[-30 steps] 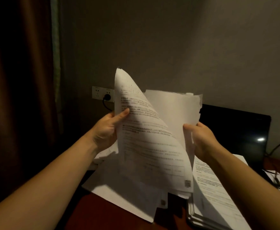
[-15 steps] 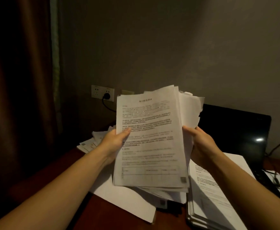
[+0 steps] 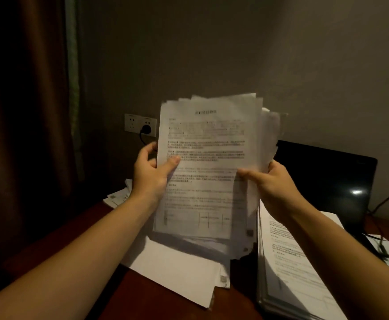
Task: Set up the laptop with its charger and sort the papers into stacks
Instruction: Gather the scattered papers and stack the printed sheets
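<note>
Your left hand (image 3: 150, 174) and right hand (image 3: 272, 181) pinch one sheaf (image 3: 207, 139) by its side edges, thumbs in front, upright above the reddish desk (image 3: 124, 299). Its thin printed pages sit unevenly. Below lie white loose sheets (image 3: 177, 269) and one neat stack (image 3: 285, 262) beside the glossy black laptop (image 3: 322, 176).

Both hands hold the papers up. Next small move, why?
Likely tap the held papers on the desk to square them: left hand and right hand grip both sides, the top edges look ragged, and sheets stick out unevenly at right.
</note>
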A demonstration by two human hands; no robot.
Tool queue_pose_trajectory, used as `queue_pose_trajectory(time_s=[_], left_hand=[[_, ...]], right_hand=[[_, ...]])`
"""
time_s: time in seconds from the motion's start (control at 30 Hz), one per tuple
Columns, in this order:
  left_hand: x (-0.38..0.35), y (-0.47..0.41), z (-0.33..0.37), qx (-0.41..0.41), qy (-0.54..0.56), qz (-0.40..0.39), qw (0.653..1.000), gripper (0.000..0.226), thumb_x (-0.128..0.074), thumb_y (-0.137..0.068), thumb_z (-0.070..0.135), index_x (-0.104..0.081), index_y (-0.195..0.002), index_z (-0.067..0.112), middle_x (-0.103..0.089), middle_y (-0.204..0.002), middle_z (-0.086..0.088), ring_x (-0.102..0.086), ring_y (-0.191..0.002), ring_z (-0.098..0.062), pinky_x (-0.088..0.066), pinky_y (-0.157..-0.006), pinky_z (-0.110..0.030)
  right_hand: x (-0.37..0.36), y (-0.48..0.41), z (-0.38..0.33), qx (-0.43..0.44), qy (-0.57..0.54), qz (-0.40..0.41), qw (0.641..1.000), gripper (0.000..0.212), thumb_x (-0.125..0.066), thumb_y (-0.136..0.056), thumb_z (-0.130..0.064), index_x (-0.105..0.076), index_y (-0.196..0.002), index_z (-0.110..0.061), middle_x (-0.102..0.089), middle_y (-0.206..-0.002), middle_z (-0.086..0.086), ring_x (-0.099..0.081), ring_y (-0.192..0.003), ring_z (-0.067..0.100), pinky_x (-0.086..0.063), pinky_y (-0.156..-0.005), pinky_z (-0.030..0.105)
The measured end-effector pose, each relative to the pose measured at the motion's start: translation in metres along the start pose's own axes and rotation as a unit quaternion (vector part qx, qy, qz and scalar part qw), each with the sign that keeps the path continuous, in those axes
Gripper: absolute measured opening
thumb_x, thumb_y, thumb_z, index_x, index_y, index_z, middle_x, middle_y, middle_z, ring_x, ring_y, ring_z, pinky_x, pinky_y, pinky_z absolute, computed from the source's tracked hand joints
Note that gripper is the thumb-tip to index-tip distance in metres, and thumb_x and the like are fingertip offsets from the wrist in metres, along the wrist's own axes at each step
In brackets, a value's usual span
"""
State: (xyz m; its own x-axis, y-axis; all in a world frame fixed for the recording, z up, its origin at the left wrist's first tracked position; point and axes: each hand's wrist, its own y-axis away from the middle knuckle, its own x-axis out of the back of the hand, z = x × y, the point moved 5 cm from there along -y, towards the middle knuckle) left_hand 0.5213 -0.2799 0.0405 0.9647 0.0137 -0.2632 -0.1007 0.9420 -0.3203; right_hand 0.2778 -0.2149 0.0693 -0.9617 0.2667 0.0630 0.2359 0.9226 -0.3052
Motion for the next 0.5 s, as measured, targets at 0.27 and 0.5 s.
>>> queue_pose_trajectory(time_s=[0.27,0.5], left_hand=[[0.016,0.012,0.000,-0.056,-0.102,-0.051,0.992,0.019,-0.062,-0.097,0.038,-0.052,-0.112,0.040,-0.069,-0.109,0.006,-0.071,-0.101,-0.017,-0.061,-0.083,-0.045],[0.027,0.025,-0.008,-0.071,-0.093,-0.060,0.991,0.015,-0.059,-0.099,0.034,-0.057,-0.114,0.034,-0.072,-0.105,0.007,-0.072,-0.098,-0.014,-0.063,-0.079,-0.040]], right_hand=[[-0.021,0.014,0.015,0.049,0.011,-0.028,0.998,0.044,-0.079,-0.075,0.002,-0.065,-0.115,-0.010,-0.075,-0.107,0.004,-0.073,-0.096,0.023,-0.061,-0.079,0.044],[-0.033,0.021,0.028,0.049,0.025,-0.032,0.998,0.034,-0.072,-0.084,0.002,-0.066,-0.112,-0.017,-0.074,-0.108,-0.001,-0.072,-0.098,0.022,-0.061,-0.079,0.049]])
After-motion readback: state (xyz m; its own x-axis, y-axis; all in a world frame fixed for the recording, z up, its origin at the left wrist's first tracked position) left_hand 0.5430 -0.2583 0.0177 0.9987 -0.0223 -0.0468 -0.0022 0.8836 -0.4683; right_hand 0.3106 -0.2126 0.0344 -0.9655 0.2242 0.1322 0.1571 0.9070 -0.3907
